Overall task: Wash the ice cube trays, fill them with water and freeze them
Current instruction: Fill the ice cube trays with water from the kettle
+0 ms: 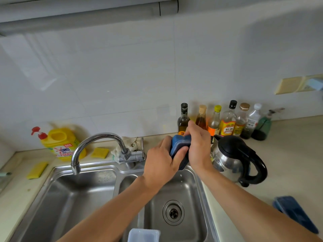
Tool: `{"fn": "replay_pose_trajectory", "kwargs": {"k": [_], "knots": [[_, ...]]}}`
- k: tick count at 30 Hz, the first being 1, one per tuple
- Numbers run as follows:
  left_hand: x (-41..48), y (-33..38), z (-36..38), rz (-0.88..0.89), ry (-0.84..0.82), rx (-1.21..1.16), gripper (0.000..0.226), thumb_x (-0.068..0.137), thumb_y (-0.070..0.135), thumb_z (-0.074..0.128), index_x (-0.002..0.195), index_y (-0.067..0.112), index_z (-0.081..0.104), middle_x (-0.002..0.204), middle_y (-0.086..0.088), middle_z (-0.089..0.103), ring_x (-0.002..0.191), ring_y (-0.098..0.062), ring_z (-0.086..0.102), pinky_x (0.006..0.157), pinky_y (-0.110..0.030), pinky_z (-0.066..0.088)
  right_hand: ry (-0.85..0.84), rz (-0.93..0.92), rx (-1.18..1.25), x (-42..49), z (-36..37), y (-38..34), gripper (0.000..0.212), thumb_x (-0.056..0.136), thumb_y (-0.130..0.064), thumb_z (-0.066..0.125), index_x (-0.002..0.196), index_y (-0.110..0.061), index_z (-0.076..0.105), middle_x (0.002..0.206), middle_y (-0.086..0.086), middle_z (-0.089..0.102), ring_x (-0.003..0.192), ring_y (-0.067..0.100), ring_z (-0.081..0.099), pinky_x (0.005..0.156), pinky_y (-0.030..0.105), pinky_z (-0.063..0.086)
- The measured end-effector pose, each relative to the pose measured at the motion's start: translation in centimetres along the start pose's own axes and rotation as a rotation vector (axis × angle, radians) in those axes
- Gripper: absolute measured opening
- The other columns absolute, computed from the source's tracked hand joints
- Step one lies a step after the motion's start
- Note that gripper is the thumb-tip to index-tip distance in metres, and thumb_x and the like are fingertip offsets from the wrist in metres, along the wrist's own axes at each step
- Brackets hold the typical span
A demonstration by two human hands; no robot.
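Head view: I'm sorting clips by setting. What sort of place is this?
Most likely a home kitchen: a double stainless steel sink with a faucet, a row of condiment bottles, and an electric kettle.

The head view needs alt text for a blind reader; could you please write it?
The left hand and right hand grip a blue ice cube tray above the sink's right basin. A kettle, bottles and a second blue tray stand on the counter.
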State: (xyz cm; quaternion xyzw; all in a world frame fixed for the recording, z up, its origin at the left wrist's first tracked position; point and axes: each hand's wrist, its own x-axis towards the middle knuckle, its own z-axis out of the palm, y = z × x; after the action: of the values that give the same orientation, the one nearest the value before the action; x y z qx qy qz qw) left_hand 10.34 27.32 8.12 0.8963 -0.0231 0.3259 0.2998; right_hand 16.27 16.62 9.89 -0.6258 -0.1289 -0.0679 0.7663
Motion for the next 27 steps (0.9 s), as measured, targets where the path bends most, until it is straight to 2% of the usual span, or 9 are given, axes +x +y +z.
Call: {"fn": "replay_pose_trajectory", "kwargs": {"k": [3, 6, 8, 10, 12, 15, 17, 23, 27], "knots": [[-0.3, -1.4, 0.1, -0.026, -0.042, -0.008, 0.054, 0.091, 0.066, 0.042, 0.093, 0.014, 0.058, 0.074, 0.01, 0.055, 0.061, -0.015, 0.056, 0.057, -0.025, 0.045, 0.004, 0.052, -0.043, -0.3, 0.6, 0.8, 0.056, 0.097, -0.045, 0.046, 0.067, 0.002, 0.045, 0.057, -0.001, 0.046, 0.054, 0.009, 0.047, 0.056, 0.016, 0.042], [-1.1, -3.3, 0.5, -0.073, -0.093, -0.063, 0.064, 0.09, 0.077, 0.033, 0.098, 0.019, 0.059, 0.077, 0.011, 0.06, 0.064, -0.007, 0.059, 0.057, -0.016, 0.045, -0.053, 0.121, -0.107, -0.8, 0.9, 2.1, 0.055, 0.094, -0.059, 0.045, 0.067, -0.012, 0.05, 0.057, -0.007, 0.051, 0.055, 0.006, 0.051, 0.056, 0.013, 0.043], [-1.6, -5.0, 0.7, -0.147, -0.118, -0.077, 0.063, 0.089, 0.078, 0.034, 0.103, 0.023, 0.061, 0.079, 0.013, 0.063, 0.069, -0.004, 0.062, 0.06, -0.015, 0.047, -0.133, 0.201, -0.185, -1.2, 0.8, 3.1, 0.059, 0.091, -0.068, 0.042, 0.073, -0.013, 0.054, 0.064, -0.002, 0.058, 0.061, 0.007, 0.056, 0.058, 0.014, 0.046], [-1.9, -6.7, 1.1, -0.294, -0.14, -0.133, 0.053, 0.09, 0.072, 0.04, 0.103, 0.026, 0.062, 0.081, 0.012, 0.067, 0.074, -0.005, 0.065, 0.063, -0.019, 0.051, -0.237, 0.311, -0.278, -1.8, 0.7, 4.3, 0.062, 0.089, -0.074, 0.042, 0.091, -0.016, 0.064, 0.084, -0.001, 0.069, 0.079, 0.008, 0.066, 0.072, 0.02, 0.054], [-1.9, -8.1, 1.5, -0.535, -0.155, -0.303, 0.044, 0.096, 0.062, 0.046, 0.096, 0.022, 0.065, 0.082, 0.006, 0.07, 0.078, -0.015, 0.069, 0.066, -0.028, 0.056, -0.329, 0.445, -0.378, -2.6, 0.3, 5.4, 0.051, 0.092, -0.07, 0.048, 0.107, -0.024, 0.064, 0.102, -0.002, 0.071, 0.096, 0.014, 0.069, 0.087, 0.033, 0.058], [-1.5, -9.8, 2.1, -0.906, -0.143, -0.542, 0.042, 0.1, 0.054, 0.047, 0.097, 0.015, 0.064, 0.093, -0.009, 0.071, 0.09, -0.028, 0.07, 0.08, -0.044, 0.061, -0.46, 0.617, -0.391, -3.6, -0.2, 6.3, 0.033, 0.099, -0.052, 0.059, 0.116, -0.024, 0.064, 0.108, 0.0, 0.072, 0.1, 0.016, 0.069, 0.089, 0.034, 0.058], [-1.3, -10.2, 2.5, -1.046, -0.14, -0.626, 0.042, 0.101, 0.053, 0.047, 0.099, 0.014, 0.062, 0.097, -0.011, 0.071, 0.093, -0.03, 0.07, 0.086, -0.046, 0.059, -0.489, 0.66, -0.369, -3.9, -0.2, 6.3, 0.027, 0.099, -0.043, 0.063, 0.116, -0.022, 0.066, 0.108, 0.002, 0.074, 0.098, 0.016, 0.071, 0.09, 0.034, 0.057], [-0.8, -8.4, 3.8, -1.078, -0.166, -0.689, 0.038, 0.103, 0.048, 0.047, 0.106, 0.013, 0.06, 0.092, -0.008, 0.07, 0.073, -0.018, 0.069, 0.045, -0.018, 0.05, -0.445, 0.645, -0.318, -3.7, -1.4, 5.6, 0.017, 0.098, -0.021, 0.065, 0.111, -0.012, 0.07, 0.103, 0.013, 0.077, 0.089, 0.019, 0.072, 0.09, 0.039, 0.058], [-0.7, -4.6, 5.5, -1.002, -0.202, -0.792, 0.027, 0.105, 0.041, 0.046, 0.104, 0.019, 0.061, 0.092, -0.006, 0.072, 0.063, -0.01, 0.072, 0.048, -0.019, 0.052, -0.406, 0.646, -0.32, -3.3, -5.3, 5.0, 0.016, 0.096, -0.016, 0.068, 0.109, -0.006, 0.07, 0.099, 0.013, 0.077, 0.088, 0.023, 0.074, 0.087, 0.039, 0.059]]}}
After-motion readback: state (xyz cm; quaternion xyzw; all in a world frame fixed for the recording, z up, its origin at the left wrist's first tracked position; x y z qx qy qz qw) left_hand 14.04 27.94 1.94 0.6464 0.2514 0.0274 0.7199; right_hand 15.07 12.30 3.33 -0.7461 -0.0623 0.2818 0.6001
